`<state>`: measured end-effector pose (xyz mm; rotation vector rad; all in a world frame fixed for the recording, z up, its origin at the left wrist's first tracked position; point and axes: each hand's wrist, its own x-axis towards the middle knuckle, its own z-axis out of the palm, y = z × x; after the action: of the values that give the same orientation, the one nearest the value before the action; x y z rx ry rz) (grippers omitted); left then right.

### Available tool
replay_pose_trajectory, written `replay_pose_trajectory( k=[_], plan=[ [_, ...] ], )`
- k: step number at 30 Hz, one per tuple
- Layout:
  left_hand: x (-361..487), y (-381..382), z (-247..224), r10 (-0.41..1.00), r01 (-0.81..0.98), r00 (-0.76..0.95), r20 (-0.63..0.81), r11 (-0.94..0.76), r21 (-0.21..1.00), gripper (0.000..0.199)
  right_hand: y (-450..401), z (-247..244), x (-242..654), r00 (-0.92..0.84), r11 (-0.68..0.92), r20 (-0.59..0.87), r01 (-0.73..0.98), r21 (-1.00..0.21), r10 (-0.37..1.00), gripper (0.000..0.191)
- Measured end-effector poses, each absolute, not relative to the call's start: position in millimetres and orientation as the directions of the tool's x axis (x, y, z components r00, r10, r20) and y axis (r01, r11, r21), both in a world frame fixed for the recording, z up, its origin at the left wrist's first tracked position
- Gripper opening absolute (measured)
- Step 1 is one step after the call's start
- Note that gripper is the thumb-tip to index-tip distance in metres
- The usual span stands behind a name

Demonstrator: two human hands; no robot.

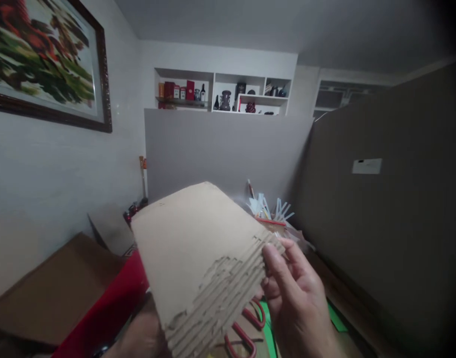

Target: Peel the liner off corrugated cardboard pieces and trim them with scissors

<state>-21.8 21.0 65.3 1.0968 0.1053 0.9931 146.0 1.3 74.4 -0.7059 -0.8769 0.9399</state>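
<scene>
A squarish piece of tan cardboard [194, 223] is held up, tilted, in front of me. Along its lower right side the top paper is torn away, baring ridged corrugation. My right hand [298, 293] pinches its right corner, thumb on the front face and fingers behind. Blurred and partly covered, my left hand [141, 330] is at the lower left edge of the cardboard, its fingers hidden behind it. Below the cardboard show red looped handles [246, 338], which look like scissors, beside something bright green [268, 328].
Behind the cardboard, pale strips [268, 206] stand in a red-rimmed container [270, 221]. A red surface [116, 293] and a brown cardboard sheet [59, 288] lie to the left. Grey panels [220, 149] rise at the back and right. A framed picture [48, 59] hangs on the left wall.
</scene>
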Motion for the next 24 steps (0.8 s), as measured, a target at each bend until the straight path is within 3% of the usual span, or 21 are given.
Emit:
replay_pose_trajectory(
  k=[4, 7, 10, 12, 15, 18, 21, 24],
  plan=[
    [-21, 0, 65, 0.822, -0.728, 0.489, 0.291, 0.201, 0.655, 0.022, 0, 76, 151, 0.413, 0.580, 0.458, -0.240, -0.779, 0.787, 0.030],
    [-21, -6, 69, 0.854, -0.813, 0.463, 0.237, 0.303, 0.497, 0.023, -3, 78, 149, 0.455, 0.569, 0.426, -0.242, -0.786, 0.782, 0.031],
    [-22, -9, 72, 0.893, -0.867, 0.400, 0.206, 0.296, 0.400, 0.012, -5, 79, 144, 0.451, 0.566, 0.416, -0.273, -0.778, 0.790, 0.029],
    [-22, -11, 74, 0.923, -0.874, 0.350, 0.160, 0.260, 0.411, 0.011, -4, 78, 143, 0.403, 0.560, 0.436, -0.273, -0.782, 0.805, 0.028],
    [-19, -13, 78, 0.971, -0.814, 0.239, -0.034, 0.219, 0.537, 0.022, 0, 74, 147, 0.234, 0.523, 0.473, -0.257, -0.812, 0.849, 0.025],
    [-11, -13, 86, 0.977, -0.731, 0.052, -0.205, 0.177, 0.658, 0.019, 7, 69, 153, 0.211, 0.609, 0.589, -0.039, -0.792, 0.780, 0.020],
    [-1, -15, 96, 0.972, -0.726, -0.046, -0.231, 0.127, 0.676, 0.035, 10, 67, 159, 0.316, 0.701, 0.815, 0.416, -0.579, 0.486, 0.024],
    [2, -19, 100, 0.957, -0.724, -0.132, -0.257, 0.084, 0.685, 0.064, 5, 72, 160, 0.084, 0.606, 0.973, 0.770, -0.201, 0.217, 0.019]
  ],
)
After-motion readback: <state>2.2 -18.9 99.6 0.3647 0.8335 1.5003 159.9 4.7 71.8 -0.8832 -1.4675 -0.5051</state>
